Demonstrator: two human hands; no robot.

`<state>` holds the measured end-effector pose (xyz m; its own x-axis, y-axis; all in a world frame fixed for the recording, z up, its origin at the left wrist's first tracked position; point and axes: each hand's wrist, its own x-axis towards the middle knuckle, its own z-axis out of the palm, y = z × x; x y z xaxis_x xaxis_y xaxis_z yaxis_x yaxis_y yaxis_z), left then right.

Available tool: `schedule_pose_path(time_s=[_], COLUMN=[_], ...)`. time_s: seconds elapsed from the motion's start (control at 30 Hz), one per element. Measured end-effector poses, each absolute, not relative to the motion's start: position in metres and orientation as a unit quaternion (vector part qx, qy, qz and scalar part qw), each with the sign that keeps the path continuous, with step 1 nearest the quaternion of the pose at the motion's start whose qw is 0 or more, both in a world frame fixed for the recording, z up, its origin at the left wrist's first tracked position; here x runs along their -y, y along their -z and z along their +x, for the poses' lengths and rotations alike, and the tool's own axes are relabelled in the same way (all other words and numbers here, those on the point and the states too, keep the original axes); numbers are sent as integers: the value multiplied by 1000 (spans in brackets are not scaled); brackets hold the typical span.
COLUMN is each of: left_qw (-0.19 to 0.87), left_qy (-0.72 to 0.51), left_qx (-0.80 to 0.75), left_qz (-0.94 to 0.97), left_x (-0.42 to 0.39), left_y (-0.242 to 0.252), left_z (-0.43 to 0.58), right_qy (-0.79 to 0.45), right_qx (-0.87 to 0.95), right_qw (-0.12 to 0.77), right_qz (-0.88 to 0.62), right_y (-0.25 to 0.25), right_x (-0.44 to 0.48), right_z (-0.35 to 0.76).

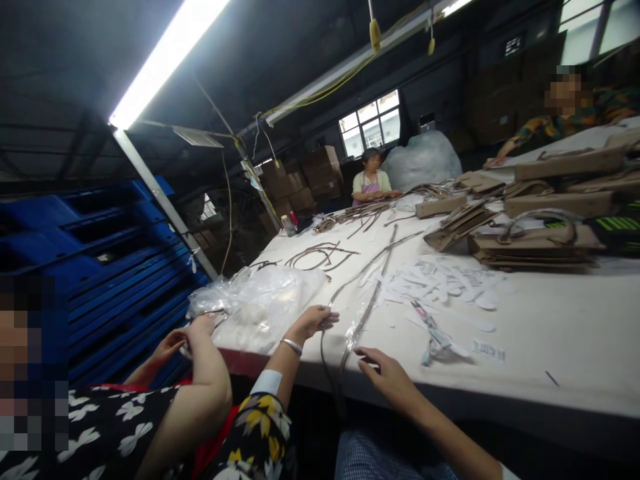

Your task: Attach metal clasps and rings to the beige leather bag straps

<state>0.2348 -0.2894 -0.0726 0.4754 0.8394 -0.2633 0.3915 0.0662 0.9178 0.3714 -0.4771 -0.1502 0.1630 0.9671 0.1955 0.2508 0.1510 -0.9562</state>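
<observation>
My left hand [313, 319], with a metal bracelet on the wrist, is closed on a thin brown strap [350, 280] that runs far up the white table [550, 333] and hangs over its near edge. My right hand [385, 372] lies at the table's near edge with its fingers stretched out to the left. Its fingertips touch the lower end of a second strap in a clear plastic sleeve [361, 319]. Nothing is gripped in that hand.
A person in a black floral dress [125, 427] sits close on my left, their hands at a heap of clear plastic bags [260, 303]. White paper scraps [445, 283], small scissors [425, 317], more straps [320, 255] and stacked brown paper bags [540, 250] lie beyond. Two other people sit at the far side. Blue pallets [115, 267] stand left.
</observation>
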Motion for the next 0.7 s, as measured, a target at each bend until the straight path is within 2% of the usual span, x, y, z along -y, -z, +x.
schedule_pose_path(time_s=[0.13, 0.27, 0.37, 0.47, 0.57, 0.7], left_qw=[658, 705, 763, 824, 831, 769], left_qy=[-313, -372, -403, -391, -397, -474], left_qx=[-352, -266, -221, -193, -162, -109], left_qz=[587, 542, 454, 362, 354, 414], left_x=[311, 349, 365, 363, 349, 343], left_y=[38, 18, -2, -34, -74, -130], left_z=[248, 267, 273, 277, 282, 287], right_qy=[-323, -339, -387, -422, -433, -400], right_qx=[506, 525, 491, 468, 476, 464], right_qw=[571, 620, 661, 653, 617, 614], right_qz=[-560, -474, -414, -420, -452, -497], right_y=[129, 105, 104, 117, 135, 158], right_x=[452, 445, 460, 484, 506, 526], right_z=[359, 344, 337, 336, 342, 352])
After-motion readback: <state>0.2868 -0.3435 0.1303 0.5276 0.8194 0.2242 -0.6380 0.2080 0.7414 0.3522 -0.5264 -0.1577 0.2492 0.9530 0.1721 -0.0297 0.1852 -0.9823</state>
